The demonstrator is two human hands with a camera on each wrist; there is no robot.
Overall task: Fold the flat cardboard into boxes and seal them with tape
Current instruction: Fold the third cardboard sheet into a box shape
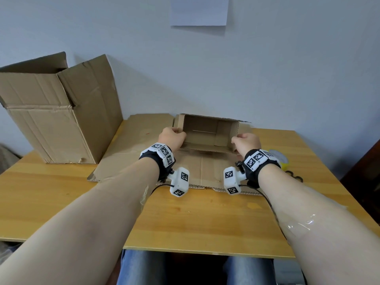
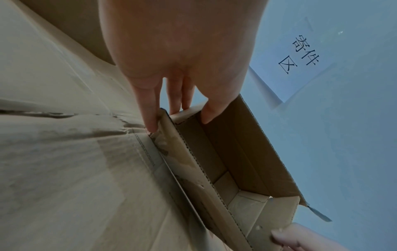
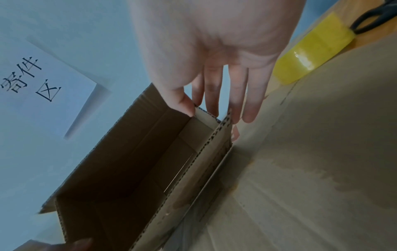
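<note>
From the head view, a small brown corrugated cardboard box [image 1: 207, 133] lies on its side at the far middle of the light wooden table [image 1: 205, 219], on top of a flat brown cardboard sheet [image 1: 144, 149]. Its open mouth faces the person and its long axis runs left to right. The left hand [image 1: 172, 137] grips the left end and the right hand [image 1: 246, 141] the right end, but this view shows only the backs of the hands.

The wrist views show the grip. In the left wrist view the thumb sits inside the box while the other fingers [image 2: 148, 105], fairly straight and close together, lie outside, pinching the end wall. The right wrist view shows the same: thumb inside, slightly spread fingers [image 3: 251, 100] outside. It also shows the yellow tape roll [image 3: 311, 51] and black scissors handles [image 3: 373, 18] on the right of the table, half hidden behind the wrist in the head view.

A large open brown cardboard carton [image 1: 53, 116] stands at the far left. A white paper sign [image 1: 199, 10] hangs on the wall; its printed characters are readable only from the wrists.
</note>
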